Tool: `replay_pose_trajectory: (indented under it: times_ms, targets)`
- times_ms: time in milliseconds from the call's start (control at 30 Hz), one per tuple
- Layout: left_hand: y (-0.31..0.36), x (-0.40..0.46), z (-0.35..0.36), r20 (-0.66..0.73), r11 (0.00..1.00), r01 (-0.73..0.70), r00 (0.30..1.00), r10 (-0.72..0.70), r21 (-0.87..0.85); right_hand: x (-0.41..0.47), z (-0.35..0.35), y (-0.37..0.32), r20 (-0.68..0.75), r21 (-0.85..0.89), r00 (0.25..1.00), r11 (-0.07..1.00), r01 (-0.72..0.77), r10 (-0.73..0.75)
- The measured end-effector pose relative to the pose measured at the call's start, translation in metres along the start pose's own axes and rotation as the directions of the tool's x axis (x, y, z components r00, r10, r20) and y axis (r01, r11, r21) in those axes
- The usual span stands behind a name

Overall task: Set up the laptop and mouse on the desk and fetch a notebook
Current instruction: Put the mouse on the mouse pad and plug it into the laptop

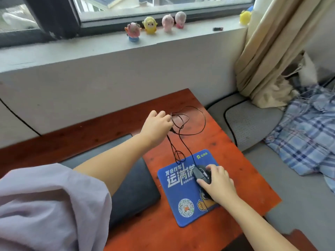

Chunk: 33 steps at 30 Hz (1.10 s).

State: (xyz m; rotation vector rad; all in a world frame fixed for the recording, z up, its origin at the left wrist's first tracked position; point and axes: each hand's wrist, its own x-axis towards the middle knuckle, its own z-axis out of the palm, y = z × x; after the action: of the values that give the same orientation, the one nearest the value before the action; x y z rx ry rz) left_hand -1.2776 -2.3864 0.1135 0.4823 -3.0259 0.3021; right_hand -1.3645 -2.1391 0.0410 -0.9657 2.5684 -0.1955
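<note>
Right hand (216, 182) fingers drape over the light, rigid mouse (202, 173) near the worktop's right edge, while left hand (155, 126) fingers pinch its limp, tangle-prone cable (188, 122).

One laptop (134, 185), one mouse (202, 173), one mousepad (181, 194), five figurines (150, 25).

A loose pale lilac short sleeve (45, 201) covers the left upper arm; both forearms are bare, without jewellery.

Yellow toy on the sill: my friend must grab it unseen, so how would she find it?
Look at the windowsill above the desk. Four toys stand in a row; the yellow toy is second from left, the only yellow one among pink ones.
</note>
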Motion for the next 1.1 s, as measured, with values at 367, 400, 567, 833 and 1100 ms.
replay_pose_trajectory:
  times_ms: [367,400,567,833,1100]
  targets:
    - [-0.035,0.000,-0.004,0.018,0.964,0.103,0.995,-0.101,-0.245,0.080,-0.070,-0.123,-0.392,0.386,0.845,0.769,0.510,-0.364]
    - [-0.039,-0.003,-0.002,0.015,0.967,0.099,0.995,-0.098,-0.236,0.089,-0.070,-0.129,-0.350,0.300,0.823,0.778,0.552,-0.448]
    - [-0.048,-0.011,0.011,0.020,0.933,0.221,0.974,-0.224,-0.283,0.121,-0.063,-0.146,-0.166,0.276,0.771,0.722,0.635,-0.615]
    - [-0.078,-0.043,0.080,0.408,0.735,0.650,0.734,-0.543,-0.192,0.130,-0.066,-0.124,-0.091,0.816,0.810,0.423,0.394,-0.580]
    - [-0.076,-0.038,0.106,0.493,0.649,0.736,0.645,-0.584,-0.193,0.134,-0.071,-0.126,-0.132,0.880,0.779,0.290,0.377,-0.613]
